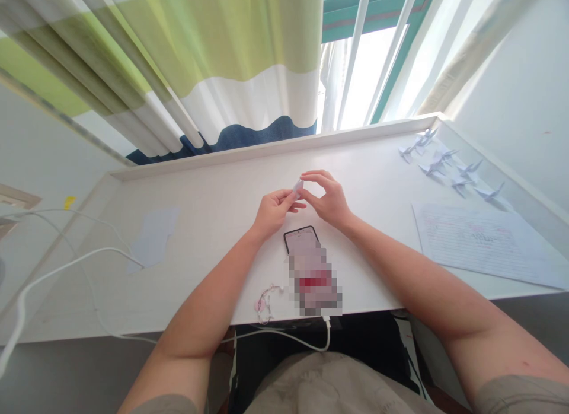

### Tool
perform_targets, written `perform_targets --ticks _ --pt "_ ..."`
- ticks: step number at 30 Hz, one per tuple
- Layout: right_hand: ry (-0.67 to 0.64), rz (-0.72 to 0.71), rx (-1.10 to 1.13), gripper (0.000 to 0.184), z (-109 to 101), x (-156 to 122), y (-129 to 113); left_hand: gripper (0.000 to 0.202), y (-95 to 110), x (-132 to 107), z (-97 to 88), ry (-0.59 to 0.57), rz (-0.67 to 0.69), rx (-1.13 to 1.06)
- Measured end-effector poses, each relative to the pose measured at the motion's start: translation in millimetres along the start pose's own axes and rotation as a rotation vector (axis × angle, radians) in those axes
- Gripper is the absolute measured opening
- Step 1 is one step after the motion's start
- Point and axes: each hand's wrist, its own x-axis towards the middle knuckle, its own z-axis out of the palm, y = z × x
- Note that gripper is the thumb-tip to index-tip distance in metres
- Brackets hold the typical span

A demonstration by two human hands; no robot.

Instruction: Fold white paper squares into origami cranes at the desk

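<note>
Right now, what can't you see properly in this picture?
All in the head view:
Phone screen: covered by blurry squares.
Small white paper: partly hidden by the left hand and right hand.
Writing on the lined sheet: too small and faint to read.
White cable: cut off by the picture's left edge.

It looks like a room in a home: a green, white and blue curtain (244,40) hangs by a barred window (364,58), beyond a white tabletop (213,200) bearing a plugged-in phone (313,271).
</note>
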Motion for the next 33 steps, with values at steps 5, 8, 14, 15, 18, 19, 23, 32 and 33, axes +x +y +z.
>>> perform_targets --ticks 5,8,14,15,18,19,23,32,33 --pt "0.013 -0.075 -0.076 0.008 -0.9 0.8 -4.0 0.052 -0.3 0.6 0.5 0.016 -0.029 -0.029" --pt "-0.043 -0.128 -0.103 0.012 -0.2 -0.8 -8.6 0.052 -0.3 0.9 1.3 0.051 -0.020 -0.041" --pt "-0.125 -0.240 -0.173 0.011 2.7 -5.1 -16.5 0.054 -2.2 2.6 2.8 0.118 0.042 -0.149" --pt "-0.138 -0.253 -0.183 0.011 2.4 -4.9 -17.0 0.054 -2.0 2.8 3.1 0.108 0.048 -0.173" --pt "-0.141 -0.288 -0.204 0.012 0.6 -3.2 -17.3 0.049 0.6 2.4 3.4 0.069 0.040 -0.237" --pt "-0.133 -0.299 -0.210 0.012 0.0 -2.6 -17.1 0.048 1.8 2.0 3.1 0.054 0.026 -0.253" --pt "-0.113 -0.325 -0.219 0.013 -1.5 -2.2 -17.7 0.046 5.9 0.2 0.8 0.051 0.018 -0.246" --pt "0.040 -0.009 0.046 0.017 -1.1 -4.0 -16.8 0.053 -2.5 3.2 0.2 0.074 0.045 -0.131" --pt "0.016 0.054 0.081 0.013 -0.7 -3.3 -14.9 0.051 -4.3 3.8 0.6 0.097 0.053 -0.121"
